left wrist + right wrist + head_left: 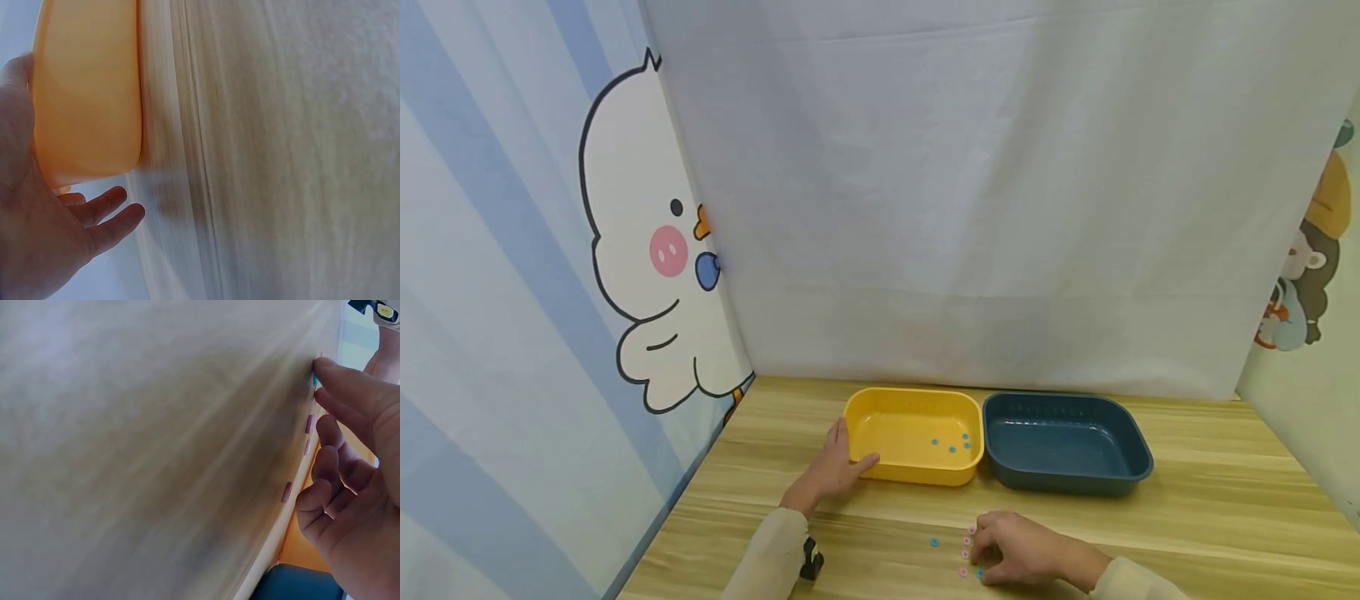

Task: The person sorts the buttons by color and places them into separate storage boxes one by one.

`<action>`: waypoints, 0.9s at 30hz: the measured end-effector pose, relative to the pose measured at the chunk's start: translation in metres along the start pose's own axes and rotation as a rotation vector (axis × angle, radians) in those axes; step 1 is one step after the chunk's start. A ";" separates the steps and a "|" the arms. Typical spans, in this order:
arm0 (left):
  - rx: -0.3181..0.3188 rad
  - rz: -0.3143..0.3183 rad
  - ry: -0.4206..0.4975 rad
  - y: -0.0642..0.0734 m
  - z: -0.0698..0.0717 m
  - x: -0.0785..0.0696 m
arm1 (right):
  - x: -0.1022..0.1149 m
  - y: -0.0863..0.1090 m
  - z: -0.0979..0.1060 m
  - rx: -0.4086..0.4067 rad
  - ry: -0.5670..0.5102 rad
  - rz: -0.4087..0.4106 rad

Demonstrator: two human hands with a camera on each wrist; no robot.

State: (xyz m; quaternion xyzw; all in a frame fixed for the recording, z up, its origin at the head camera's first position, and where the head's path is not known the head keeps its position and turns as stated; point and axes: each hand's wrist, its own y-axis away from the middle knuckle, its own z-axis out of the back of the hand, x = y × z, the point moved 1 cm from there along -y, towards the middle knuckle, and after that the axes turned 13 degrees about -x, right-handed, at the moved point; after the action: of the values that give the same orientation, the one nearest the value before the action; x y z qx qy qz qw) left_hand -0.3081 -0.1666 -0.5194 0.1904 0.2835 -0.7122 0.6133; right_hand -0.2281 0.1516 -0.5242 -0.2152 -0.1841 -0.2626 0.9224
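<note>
My left hand (835, 468) rests on the near left corner of a yellow plastic tray (910, 475), thumb at the front rim and fingers along the left side. In the left wrist view its fingers (112, 228) look spread and extended beside the tray wall. Low on the table, the thumb and index finger of my right hand (1018, 546) pinch a small blue button-like disc (980, 573). The right wrist view shows that blue disc (315, 380) between the two tips. Several pink discs (965, 554) lie in a column beside this hand, and another blue disc (935, 542) lies farther left.
Several blue discs (952, 450) lie inside the yellow tray. A dark blue tray (1067, 483) stands close against its right side. Behind both trays hangs a white cloth (962, 208), and a striped, cartoon-printed curtain (512, 333) borders the wooden table (1210, 500) on the left.
</note>
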 end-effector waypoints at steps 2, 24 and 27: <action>-0.003 -0.001 0.001 0.000 0.000 0.000 | -0.002 0.000 -0.001 -0.001 0.003 0.006; -0.001 -0.004 -0.005 0.000 0.000 0.001 | -0.002 -0.001 -0.002 -0.033 -0.017 0.067; 0.000 -0.007 -0.006 0.000 0.000 0.000 | -0.002 -0.002 -0.003 -0.022 -0.024 0.043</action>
State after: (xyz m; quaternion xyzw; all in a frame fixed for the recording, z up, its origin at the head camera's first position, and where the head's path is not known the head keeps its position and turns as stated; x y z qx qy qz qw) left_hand -0.3081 -0.1671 -0.5195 0.1873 0.2820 -0.7149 0.6118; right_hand -0.2301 0.1497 -0.5272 -0.2324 -0.1877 -0.2422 0.9231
